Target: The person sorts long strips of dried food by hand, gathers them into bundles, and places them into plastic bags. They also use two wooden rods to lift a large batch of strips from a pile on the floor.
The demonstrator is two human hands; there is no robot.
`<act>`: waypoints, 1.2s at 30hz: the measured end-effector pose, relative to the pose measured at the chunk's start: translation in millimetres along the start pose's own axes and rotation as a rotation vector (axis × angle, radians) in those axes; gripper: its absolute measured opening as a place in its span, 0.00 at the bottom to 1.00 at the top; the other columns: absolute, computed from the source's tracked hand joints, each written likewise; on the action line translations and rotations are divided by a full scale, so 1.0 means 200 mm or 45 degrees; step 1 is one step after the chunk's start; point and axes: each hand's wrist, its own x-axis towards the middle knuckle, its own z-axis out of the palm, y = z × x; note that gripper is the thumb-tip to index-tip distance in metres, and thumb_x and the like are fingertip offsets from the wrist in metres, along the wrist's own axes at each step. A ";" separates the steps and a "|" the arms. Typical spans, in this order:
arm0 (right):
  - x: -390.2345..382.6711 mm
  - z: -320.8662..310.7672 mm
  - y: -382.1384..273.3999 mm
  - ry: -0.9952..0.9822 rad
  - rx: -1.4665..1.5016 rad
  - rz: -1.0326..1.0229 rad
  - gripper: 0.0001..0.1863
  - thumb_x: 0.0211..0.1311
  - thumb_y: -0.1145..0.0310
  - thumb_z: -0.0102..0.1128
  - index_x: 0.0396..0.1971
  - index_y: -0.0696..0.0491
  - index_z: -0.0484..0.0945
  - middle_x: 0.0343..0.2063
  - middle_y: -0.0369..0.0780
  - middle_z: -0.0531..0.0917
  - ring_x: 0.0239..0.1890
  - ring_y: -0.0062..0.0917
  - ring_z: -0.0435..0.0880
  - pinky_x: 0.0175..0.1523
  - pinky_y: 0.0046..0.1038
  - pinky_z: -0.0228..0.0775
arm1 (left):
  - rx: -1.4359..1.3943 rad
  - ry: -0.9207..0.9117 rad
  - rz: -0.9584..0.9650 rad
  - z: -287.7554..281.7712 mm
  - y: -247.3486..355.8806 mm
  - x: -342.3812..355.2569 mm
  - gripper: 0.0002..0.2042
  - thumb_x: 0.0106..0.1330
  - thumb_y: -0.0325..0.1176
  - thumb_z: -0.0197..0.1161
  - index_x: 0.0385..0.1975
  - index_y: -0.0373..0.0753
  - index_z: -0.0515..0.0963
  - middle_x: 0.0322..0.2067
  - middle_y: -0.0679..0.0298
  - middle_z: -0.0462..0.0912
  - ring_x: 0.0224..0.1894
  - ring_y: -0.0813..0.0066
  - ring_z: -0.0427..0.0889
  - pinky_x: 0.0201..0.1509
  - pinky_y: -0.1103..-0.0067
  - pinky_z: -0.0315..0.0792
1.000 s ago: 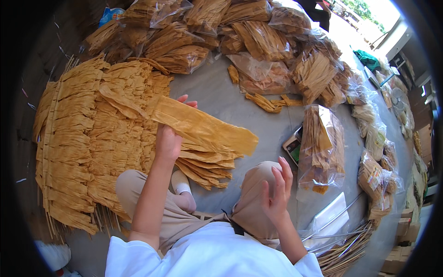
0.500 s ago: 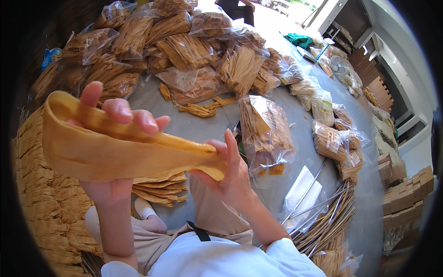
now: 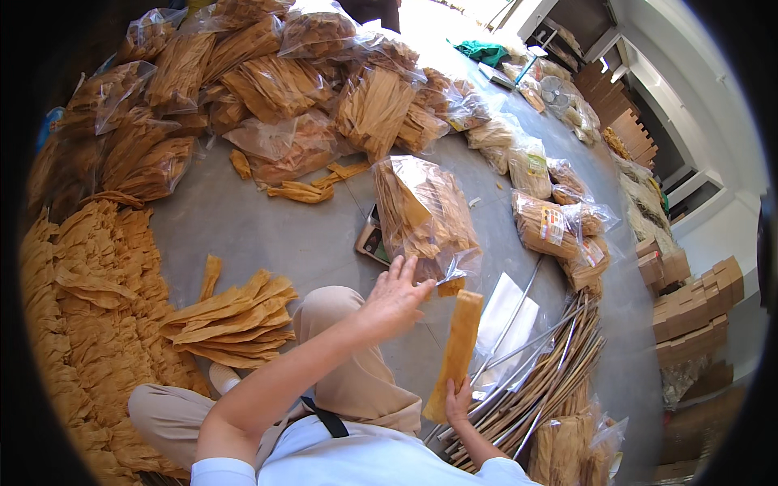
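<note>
In my right hand (image 3: pixel 459 401) is a long, flat, folded yellow-brown strip of dried tofu skin (image 3: pixel 456 348), held upright near its lower end with the fingers closed round it. My left hand (image 3: pixel 397 298) reaches forward with its fingers stretched out, nothing in them. Just beyond it lies a clear plastic bag (image 3: pixel 425 202) packed with similar strips, its mouth turned toward me; whether my fingertips touch the bag cannot be made out. A scale (image 3: pixel 372 237) shows partly under the bag's left side. Loose strips (image 3: pixel 239 320) form a small pile left of my knee.
Rows of tofu skin (image 3: pixel 105 324) cover the left side. Filled bags (image 3: pixel 275 89) are heaped at the back, with more bags (image 3: pixel 559 227) to the right. Thin sticks (image 3: pixel 543 381) and a white sheet (image 3: pixel 504 320) lie beside my right hand. Cardboard stacks (image 3: pixel 697 308) stand far right.
The strip was spread in a loop between both hands; now it is folded flat in my right hand, lower right. My left hand has let go and moved right toward the bag. The view has shifted.
</note>
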 end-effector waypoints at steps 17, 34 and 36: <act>0.64 0.13 -0.15 -0.344 1.008 0.283 0.14 0.63 0.69 0.54 0.47 0.58 0.71 0.37 0.34 0.79 0.36 0.16 0.77 0.42 0.19 0.69 | 0.398 -0.033 0.086 0.55 -0.11 0.42 0.28 0.50 0.25 0.56 0.56 0.26 0.64 0.64 0.55 0.53 0.67 0.51 0.49 0.67 0.53 0.43; 1.57 0.32 -0.37 -0.661 1.543 0.435 0.19 0.63 0.60 0.52 0.48 0.57 0.71 0.41 0.39 0.79 0.42 0.25 0.79 0.45 0.26 0.73 | -0.090 0.125 0.037 0.42 0.01 0.38 0.21 0.52 0.24 0.56 0.48 0.21 0.68 0.56 0.52 0.63 0.55 0.51 0.65 0.59 0.64 0.61; 1.50 0.33 -0.44 -0.521 1.810 0.564 0.20 0.62 0.60 0.52 0.48 0.57 0.71 0.42 0.40 0.79 0.43 0.26 0.79 0.46 0.27 0.73 | -0.044 0.161 0.042 0.45 -0.03 0.39 0.25 0.51 0.23 0.55 0.51 0.22 0.65 0.58 0.52 0.62 0.57 0.50 0.63 0.60 0.64 0.60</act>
